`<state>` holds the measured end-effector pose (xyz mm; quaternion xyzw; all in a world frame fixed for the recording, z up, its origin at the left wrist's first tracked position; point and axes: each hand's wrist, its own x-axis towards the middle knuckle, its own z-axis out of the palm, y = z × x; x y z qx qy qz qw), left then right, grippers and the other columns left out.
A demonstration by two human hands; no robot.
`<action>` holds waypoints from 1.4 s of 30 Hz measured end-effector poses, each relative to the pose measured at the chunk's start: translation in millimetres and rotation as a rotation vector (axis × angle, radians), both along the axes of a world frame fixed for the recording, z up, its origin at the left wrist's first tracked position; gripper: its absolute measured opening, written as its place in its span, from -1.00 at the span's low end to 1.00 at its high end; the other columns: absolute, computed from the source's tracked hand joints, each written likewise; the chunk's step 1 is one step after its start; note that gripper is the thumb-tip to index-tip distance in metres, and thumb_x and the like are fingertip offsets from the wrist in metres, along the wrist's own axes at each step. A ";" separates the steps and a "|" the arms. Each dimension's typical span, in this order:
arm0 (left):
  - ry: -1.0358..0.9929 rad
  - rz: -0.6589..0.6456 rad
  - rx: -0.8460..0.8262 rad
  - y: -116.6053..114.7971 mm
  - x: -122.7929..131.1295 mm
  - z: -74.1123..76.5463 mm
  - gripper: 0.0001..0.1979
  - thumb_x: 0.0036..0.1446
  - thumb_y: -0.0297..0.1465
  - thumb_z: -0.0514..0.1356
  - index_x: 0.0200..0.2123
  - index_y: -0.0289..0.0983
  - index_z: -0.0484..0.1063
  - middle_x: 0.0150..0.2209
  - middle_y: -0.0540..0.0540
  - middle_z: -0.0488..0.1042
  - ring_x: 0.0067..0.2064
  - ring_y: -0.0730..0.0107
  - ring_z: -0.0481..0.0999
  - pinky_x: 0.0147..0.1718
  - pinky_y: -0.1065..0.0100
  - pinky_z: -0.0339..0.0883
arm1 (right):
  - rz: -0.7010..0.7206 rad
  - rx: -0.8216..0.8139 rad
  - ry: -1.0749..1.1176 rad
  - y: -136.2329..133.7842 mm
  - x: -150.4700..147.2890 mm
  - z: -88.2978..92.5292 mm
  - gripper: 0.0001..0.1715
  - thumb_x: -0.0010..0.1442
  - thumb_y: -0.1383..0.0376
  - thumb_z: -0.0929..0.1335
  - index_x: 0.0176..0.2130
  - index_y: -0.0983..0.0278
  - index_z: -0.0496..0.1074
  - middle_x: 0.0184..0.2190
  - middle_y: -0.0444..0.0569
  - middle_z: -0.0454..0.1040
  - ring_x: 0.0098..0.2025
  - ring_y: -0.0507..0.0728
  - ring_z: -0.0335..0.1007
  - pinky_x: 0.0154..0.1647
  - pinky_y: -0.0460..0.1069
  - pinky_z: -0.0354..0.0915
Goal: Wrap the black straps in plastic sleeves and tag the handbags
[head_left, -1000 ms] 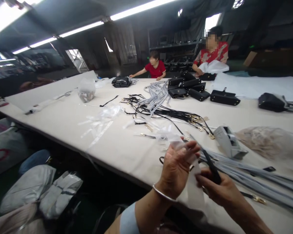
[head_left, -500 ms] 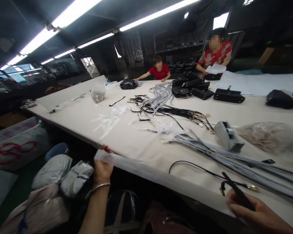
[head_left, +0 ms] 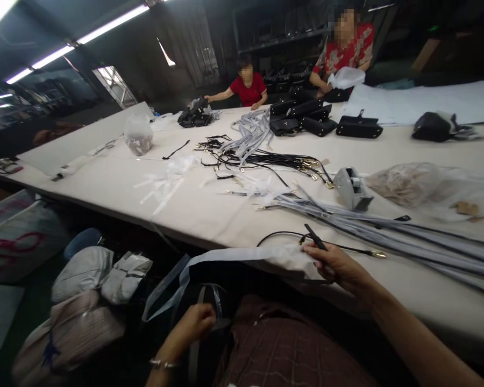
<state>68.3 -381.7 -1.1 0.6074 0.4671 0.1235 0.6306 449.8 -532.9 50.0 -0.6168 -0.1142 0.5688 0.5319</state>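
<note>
My right hand [head_left: 333, 263] is closed at the table's near edge, around a slim black stick-like piece [head_left: 315, 236] whose kind I cannot tell. A long translucent white strip [head_left: 234, 254] runs leftward from its fingers, hangs over the edge and loops down. Just beyond lies a black strap [head_left: 357, 250] with a gold clasp. Below the table edge, in front of my lap, my left hand [head_left: 199, 321] has its fingers curled in, near the hanging loop. Its fingertips and anything inside them are hidden.
Wrapped straps [head_left: 387, 228], a grey tape dispenser [head_left: 351, 188] and black bags [head_left: 302, 115] lie on the table [head_left: 116, 188]. Bundles [head_left: 83, 274] sit on the floor at left. Two people in red work across the table, one holding white material.
My left hand has let go of the strip at the table edge and dropped toward my lap. My right hand has moved left with the black piece; the strip now trails from it.
</note>
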 end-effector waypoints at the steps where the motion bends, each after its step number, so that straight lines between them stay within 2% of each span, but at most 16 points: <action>1: -0.010 -0.087 0.054 -9.8 26.1 13.5 -0.88 -0.13 -0.50 0.37 -0.60 -0.23 0.50 -0.61 -0.02 0.44 -0.56 0.34 0.41 -0.50 0.40 0.35 | 0.000 0.018 0.029 5.6 -5.4 -0.7 -0.47 -0.06 0.03 0.53 -0.21 0.29 0.39 -0.72 -0.28 0.24 -0.75 -0.14 -0.16 -0.74 -0.21 -0.21; 3: -0.203 -0.043 0.220 -22.7 81.9 46.1 -0.84 -0.11 -0.53 0.38 -0.39 -0.20 0.62 -0.34 -0.14 0.56 -0.23 0.22 0.52 -0.09 0.34 0.39 | 0.020 0.052 0.065 13.6 -15.4 -1.4 -0.45 -0.06 0.05 0.53 -0.18 0.31 0.40 -0.70 -0.28 0.25 -0.74 -0.15 -0.18 -0.73 -0.21 -0.18; 5: -0.391 -0.139 0.310 -29.1 132.6 75.9 -0.67 -0.11 -0.57 0.38 -0.22 -0.17 0.63 -0.07 -0.21 0.56 0.09 0.10 0.43 0.23 0.24 0.13 | 0.062 0.072 0.098 17.6 -23.5 1.0 -0.43 -0.07 0.07 0.53 -0.15 0.31 0.41 -0.70 -0.29 0.25 -0.73 -0.15 -0.18 -0.72 -0.21 -0.16; 8: -0.496 -0.364 0.334 -33.8 183.3 95.3 -0.59 0.00 -0.60 0.29 -0.06 -0.15 0.58 0.09 -0.21 0.49 0.24 0.08 0.31 0.34 0.15 -0.13 | 0.131 0.135 0.162 16.7 -30.9 8.0 -0.53 -0.01 0.07 0.52 -0.23 0.31 0.41 -0.71 -0.31 0.19 -0.72 -0.15 -0.19 -0.72 -0.20 -0.17; 11: -0.486 -0.408 0.320 -36.8 203.5 84.8 -0.64 0.09 -0.56 0.22 -0.05 -0.17 0.57 0.03 -0.23 0.53 0.14 0.10 0.41 0.29 0.14 -0.04 | 0.153 0.196 0.209 9.1 -31.6 10.2 -0.57 0.06 0.05 0.51 -0.30 0.31 0.39 -0.68 -0.29 0.22 -0.72 -0.16 -0.19 -0.72 -0.20 -0.15; 13: -0.461 -0.371 0.325 -38.0 207.4 71.4 -0.70 0.13 -0.52 0.20 -0.08 -0.18 0.57 -0.05 -0.22 0.55 0.03 0.14 0.46 0.21 0.21 0.11 | 0.125 0.196 0.200 1.4 -28.6 7.2 -0.54 0.08 0.04 0.50 -0.18 0.29 0.42 -0.62 -0.24 0.32 -0.71 -0.16 -0.17 -0.72 -0.21 -0.16; 16: -0.361 -0.372 0.265 -39.2 210.3 55.3 -0.81 0.11 -0.50 0.21 -0.23 -0.20 0.58 -0.27 -0.13 0.55 -0.23 0.27 0.48 -0.09 0.35 0.31 | 0.035 0.147 0.127 -13.1 -20.0 -0.1 -0.37 0.09 -0.06 0.47 0.01 0.26 0.40 -0.57 -0.20 0.39 -0.73 -0.16 -0.16 -0.76 -0.21 -0.16; 18: -0.247 -0.411 0.151 -40.2 213.9 49.2 -0.88 0.08 -0.49 0.20 -0.31 -0.24 0.54 -0.43 -0.04 0.48 -0.43 0.39 0.41 -0.34 0.41 0.30 | -0.040 0.110 0.055 -23.5 -12.6 -3.9 -0.30 0.04 -0.11 0.48 0.00 0.27 0.43 -0.53 -0.18 0.41 -0.74 -0.16 -0.17 -0.77 -0.19 -0.14; 20: -0.177 -0.440 0.031 -41.6 219.3 46.6 -0.92 0.07 -0.43 0.20 -0.34 -0.28 0.49 -0.50 0.01 0.43 -0.52 0.46 0.34 -0.46 0.43 0.23 | -0.081 0.060 -0.043 -33.0 -5.3 -6.1 -0.27 -0.05 -0.10 0.52 -0.05 0.30 0.47 -0.56 -0.19 0.38 -0.74 -0.15 -0.13 -0.77 -0.17 -0.12; 23: -0.207 -0.461 -0.070 -43.5 229.6 48.2 -0.85 0.05 -0.32 0.24 -0.37 -0.30 0.42 -0.49 -0.01 0.43 -0.48 0.46 0.36 -0.44 0.43 0.25 | -0.035 -0.025 -0.164 -42.3 2.4 -7.0 -0.24 -0.09 -0.03 0.54 -0.02 0.36 0.49 -0.67 -0.24 0.29 -0.73 -0.10 -0.05 -0.74 -0.15 -0.14; 25: -0.240 -0.477 -0.085 -44.0 236.3 51.5 -0.81 0.05 -0.28 0.26 -0.39 -0.30 0.39 -0.49 0.00 0.42 -0.47 0.46 0.35 -0.41 0.42 0.25 | -0.002 -0.019 -0.175 -44.1 4.2 -6.4 -0.28 -0.09 0.06 0.55 0.01 0.34 0.49 -0.60 -0.18 0.40 -0.68 -0.07 0.07 -0.69 -0.14 -0.05; 28: -0.246 -0.506 -0.025 -43.3 244.1 56.1 -0.82 0.07 -0.29 0.24 -0.42 -0.29 0.37 -0.50 0.03 0.37 -0.45 0.46 0.32 -0.40 0.42 0.22 | 0.006 0.032 -0.234 -41.4 3.8 -3.9 -0.55 -0.09 0.17 0.54 -0.18 0.32 0.57 -0.43 -0.09 0.52 -0.49 0.02 0.33 -0.48 -0.10 0.23; 30: -0.233 -0.520 0.056 -41.9 247.6 57.7 -0.84 0.10 -0.32 0.21 -0.43 -0.28 0.36 -0.49 0.04 0.35 -0.43 0.46 0.30 -0.37 0.42 0.20 | -0.001 0.041 -0.343 -38.3 3.4 -1.1 -0.73 -0.04 0.17 0.51 -0.37 0.32 0.57 -0.45 -0.09 0.52 -0.40 0.07 0.37 -0.34 -0.08 0.28; 34: -0.238 -0.506 0.153 -40.0 254.3 59.9 -0.85 0.14 -0.32 0.18 -0.42 -0.27 0.39 -0.44 0.01 0.38 -0.36 0.42 0.31 -0.31 0.41 0.20 | 0.000 0.018 -0.518 -33.0 5.5 8.6 -0.68 0.02 0.08 0.48 -0.46 0.29 0.52 -0.51 -0.11 0.49 -0.41 0.09 0.34 -0.33 -0.05 0.24; 37: -0.279 -0.512 0.082 -40.3 261.0 61.5 -0.85 0.05 -0.31 0.27 -0.36 -0.27 0.43 -0.37 -0.01 0.42 -0.31 0.40 0.35 -0.30 0.42 0.21 | 0.020 0.028 -0.643 -29.1 10.2 19.5 -0.65 0.06 0.03 0.45 -0.44 0.28 0.52 -0.50 -0.10 0.49 -0.39 0.12 0.35 -0.31 -0.03 0.24; 42: -0.374 -0.451 -0.094 -39.8 271.8 62.2 -0.74 0.03 -0.23 0.32 -0.41 -0.30 0.38 -0.45 0.04 0.36 -0.41 0.49 0.28 -0.36 0.43 0.17 | 0.061 0.030 -0.728 -23.6 22.4 37.5 -0.60 0.09 -0.01 0.41 -0.46 0.28 0.49 -0.52 -0.09 0.48 -0.42 0.11 0.35 -0.35 -0.03 0.23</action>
